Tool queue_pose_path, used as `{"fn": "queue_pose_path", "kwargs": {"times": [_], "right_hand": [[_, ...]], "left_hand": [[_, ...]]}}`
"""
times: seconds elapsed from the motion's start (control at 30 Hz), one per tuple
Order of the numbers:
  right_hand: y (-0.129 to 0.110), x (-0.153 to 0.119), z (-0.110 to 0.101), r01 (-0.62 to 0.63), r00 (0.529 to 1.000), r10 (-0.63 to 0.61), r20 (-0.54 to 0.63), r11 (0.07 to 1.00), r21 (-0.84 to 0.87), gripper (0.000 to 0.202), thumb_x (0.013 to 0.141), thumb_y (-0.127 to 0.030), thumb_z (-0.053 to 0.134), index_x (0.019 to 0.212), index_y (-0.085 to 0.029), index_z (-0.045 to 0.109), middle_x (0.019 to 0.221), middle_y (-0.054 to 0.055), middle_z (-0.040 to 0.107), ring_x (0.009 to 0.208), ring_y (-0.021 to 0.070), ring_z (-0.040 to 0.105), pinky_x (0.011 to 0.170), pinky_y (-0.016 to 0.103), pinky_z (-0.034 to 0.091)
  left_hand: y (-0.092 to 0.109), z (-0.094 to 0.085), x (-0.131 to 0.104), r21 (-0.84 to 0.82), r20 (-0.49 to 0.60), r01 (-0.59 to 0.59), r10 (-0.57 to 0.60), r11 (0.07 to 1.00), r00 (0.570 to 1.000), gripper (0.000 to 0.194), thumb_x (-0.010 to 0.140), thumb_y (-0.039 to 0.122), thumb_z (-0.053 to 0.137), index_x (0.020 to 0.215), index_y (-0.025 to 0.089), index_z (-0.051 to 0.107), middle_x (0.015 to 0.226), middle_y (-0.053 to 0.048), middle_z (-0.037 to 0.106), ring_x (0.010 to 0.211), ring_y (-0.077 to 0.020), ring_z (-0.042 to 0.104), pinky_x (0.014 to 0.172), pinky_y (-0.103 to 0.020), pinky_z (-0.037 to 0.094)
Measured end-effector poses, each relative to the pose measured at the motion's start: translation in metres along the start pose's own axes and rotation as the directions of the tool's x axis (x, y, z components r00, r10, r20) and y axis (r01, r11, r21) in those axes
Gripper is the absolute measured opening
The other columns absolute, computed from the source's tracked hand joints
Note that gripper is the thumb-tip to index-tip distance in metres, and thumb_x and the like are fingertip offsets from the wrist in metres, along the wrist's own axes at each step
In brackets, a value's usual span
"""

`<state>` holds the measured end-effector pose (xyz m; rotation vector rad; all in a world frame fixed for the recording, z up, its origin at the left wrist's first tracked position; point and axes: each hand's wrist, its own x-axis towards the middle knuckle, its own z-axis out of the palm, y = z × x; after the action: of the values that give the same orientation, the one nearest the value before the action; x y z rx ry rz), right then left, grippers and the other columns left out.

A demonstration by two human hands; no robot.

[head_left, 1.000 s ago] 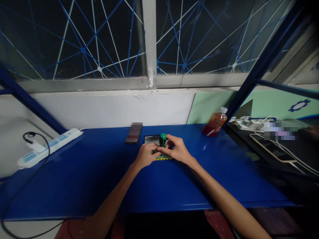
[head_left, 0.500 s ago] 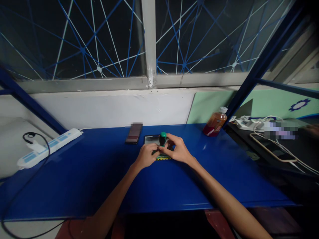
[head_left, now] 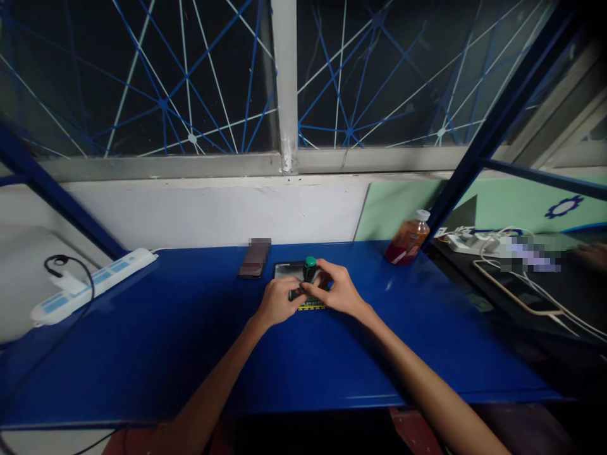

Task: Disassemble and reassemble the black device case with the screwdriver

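A green-topped black screwdriver handle (head_left: 310,268) stands upright between my hands near the middle of the blue table. My right hand (head_left: 339,289) is closed round its lower part, with thumb and fingers bent in from the right. My left hand (head_left: 281,299) is closed beside it, its fingertips pinched on something small and dark that I cannot make out. Beneath both hands lies a flat dark case (head_left: 287,270) with a yellow and black striped front edge. The fingers hide the screwdriver's tip.
On the blue table (head_left: 303,366), a dark phone (head_left: 252,260) lies behind my left hand and a bottle of red drink (head_left: 408,239) stands at the back right. A white power strip (head_left: 99,284) is at left. Another phone (head_left: 515,287) and cables lie on the black side table.
The whole view has shifted slightly down. My hands remain together at the screwdriver, and its green top leans or sits a little lower between them.
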<state>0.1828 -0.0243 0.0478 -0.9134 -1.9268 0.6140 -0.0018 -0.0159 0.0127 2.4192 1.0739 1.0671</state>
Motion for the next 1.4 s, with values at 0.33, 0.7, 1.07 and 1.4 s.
{"fn": "queue_pose_path", "kwargs": {"times": [0.33, 0.7, 1.07, 1.4], "right_hand": [[-0.0005, -0.0004, 0.0013, 0.027, 0.997, -0.036, -0.065, 0.991, -0.134, 0.031, 0.079, -0.038, 0.067, 0.101, -0.018, 0.058, 0.077, 0.003, 0.063, 0.057, 0.0134, 0.058, 0.053, 0.025, 0.047], [-0.0042, 0.0003, -0.0014, -0.017, 1.000, 0.016, 0.019, 0.999, 0.038, 0.033, 0.080, -0.025, 0.060, 0.111, -0.018, 0.053, 0.062, -0.003, 0.060, 0.052, 0.0132, 0.061, 0.051, 0.023, 0.048], [0.0003, -0.0006, 0.0002, 0.012, 0.999, -0.016, -0.046, 0.997, -0.082, 0.034, 0.080, -0.036, 0.066, 0.107, -0.019, 0.055, 0.077, 0.001, 0.063, 0.053, 0.0110, 0.058, 0.053, 0.024, 0.047], [-0.0021, -0.0015, -0.0003, 0.024, 0.999, -0.026, -0.038, 0.998, -0.050, 0.040, 0.080, -0.035, 0.066, 0.114, -0.018, 0.054, 0.081, 0.003, 0.065, 0.055, 0.0116, 0.060, 0.056, 0.025, 0.049]], "left_hand": [[0.0006, -0.0008, 0.0010, -0.031, -0.039, -0.004, 0.003, 1.000, 0.999, 0.023, 0.082, 0.015, 0.062, 0.059, 0.014, 0.061, 0.057, 0.003, 0.052, 0.049, -0.0079, 0.041, 0.051, -0.022, 0.030], [0.0051, -0.0058, 0.0020, -0.048, 0.077, -0.003, 0.007, 0.999, 0.997, 0.017, 0.086, 0.015, 0.054, 0.075, 0.014, 0.068, 0.063, 0.001, 0.055, 0.051, -0.0085, 0.042, 0.051, -0.021, 0.031], [-0.0013, -0.0002, 0.0003, -0.026, -0.002, -0.005, 0.005, 1.000, 1.000, 0.023, 0.081, 0.023, 0.065, 0.060, 0.015, 0.059, 0.060, 0.002, 0.053, 0.050, -0.0084, 0.044, 0.049, -0.021, 0.029], [-0.0034, 0.0023, 0.0005, -0.060, -0.006, -0.005, 0.004, 0.998, 1.000, 0.021, 0.081, 0.015, 0.065, 0.060, 0.014, 0.062, 0.058, 0.003, 0.053, 0.050, -0.0072, 0.041, 0.051, -0.021, 0.029]]}}
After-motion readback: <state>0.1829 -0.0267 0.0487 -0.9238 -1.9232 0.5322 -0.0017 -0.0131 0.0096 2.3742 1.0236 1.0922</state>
